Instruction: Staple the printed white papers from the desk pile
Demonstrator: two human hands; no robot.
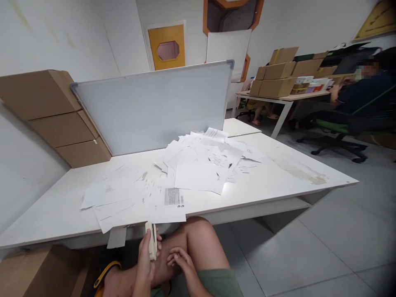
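Note:
My left hand (pixel 145 258) is below the table's front edge, over my lap, with its fingers wrapped round a small cream stapler (pixel 152 240) held upright. My right hand (pixel 178 259) rests on my bare knee (pixel 198 239) just to the right of it, fingers curled loosely with nothing visible in them. On the white table (pixel 278 181) above lies a spread of loose white sheets (pixel 201 165), some printed. One sheet with a grey printed block (pixel 173 202) hangs over the front edge, nearest my hands.
A whiteboard (pixel 154 107) leans upright at the table's back. Brown cardboard boxes (pixel 55 119) stack against the left wall; another box (pixel 40 272) sits under the table. At the right a person (pixel 361 95) sits in a green chair by a desk piled with boxes (pixel 281 74).

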